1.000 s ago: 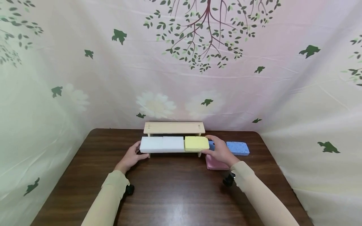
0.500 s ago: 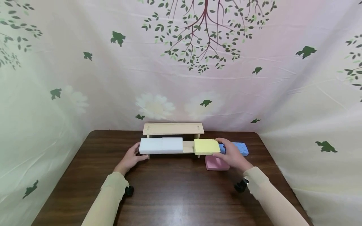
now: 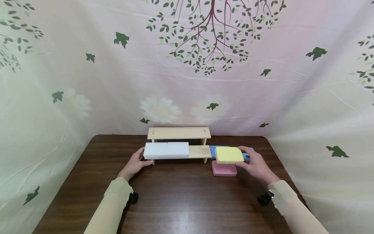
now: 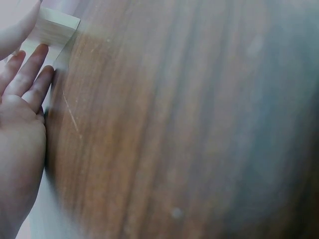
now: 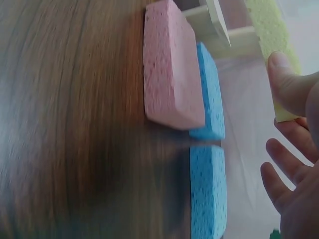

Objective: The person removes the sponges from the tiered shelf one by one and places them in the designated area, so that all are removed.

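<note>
Two white sponges lie end to end on the lower step of a small wooden shelf. My left hand rests at their left end, thumb along the front edge. In the left wrist view, fairly straight fingers reach to the shelf's end. My right hand pinches a yellow sponge by its right end, thumb in front. It is held above a pink sponge and two blue sponges. The right wrist view shows the thumb pressed on the yellow sponge and the other fingers spread loosely.
The dark wooden table carries the shelf near its back edge. A bare stretch of the lower step shows right of the white sponges. Printed cloth hangs behind and at both sides.
My right hand has carried the yellow sponge rightward, away from beside the white sponges and off the shelf step, over the pink and blue sponges. My left hand has stayed in place.
</note>
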A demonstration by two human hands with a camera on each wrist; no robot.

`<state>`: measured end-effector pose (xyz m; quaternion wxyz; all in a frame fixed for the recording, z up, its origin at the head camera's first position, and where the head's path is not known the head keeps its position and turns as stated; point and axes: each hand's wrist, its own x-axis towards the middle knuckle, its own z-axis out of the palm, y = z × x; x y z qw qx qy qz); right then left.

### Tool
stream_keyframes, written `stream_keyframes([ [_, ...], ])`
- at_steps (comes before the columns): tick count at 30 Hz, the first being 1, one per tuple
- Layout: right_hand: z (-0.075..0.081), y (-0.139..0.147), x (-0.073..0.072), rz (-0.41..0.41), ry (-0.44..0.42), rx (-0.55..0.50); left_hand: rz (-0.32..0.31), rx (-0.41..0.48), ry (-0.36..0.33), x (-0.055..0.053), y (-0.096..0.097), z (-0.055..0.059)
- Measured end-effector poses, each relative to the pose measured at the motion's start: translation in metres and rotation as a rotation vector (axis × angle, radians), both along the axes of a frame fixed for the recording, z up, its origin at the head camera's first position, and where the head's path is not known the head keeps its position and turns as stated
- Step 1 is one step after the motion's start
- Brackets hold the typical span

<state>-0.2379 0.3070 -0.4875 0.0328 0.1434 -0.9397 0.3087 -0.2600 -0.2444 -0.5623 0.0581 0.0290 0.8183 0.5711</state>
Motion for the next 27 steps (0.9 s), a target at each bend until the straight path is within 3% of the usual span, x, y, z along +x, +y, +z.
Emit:
stream_keyframes([
  [11, -0.003, 0.032, 0.014, -0.025, -0.005, 0.026, -0.013, 0.032, 0.036, 0.0, -0.001, 0.0],
  [20, -0.006, 0.048, 0.024, -0.036, 0.013, 0.036, -0.025, 0.034, 0.007, 0.005, 0.003, 0.017],
  [27, -0.011, 0.061, 0.026, -0.07, -0.035, 0.044, -0.016, 0.035, 0.029, -0.001, -0.001, 0.0],
])
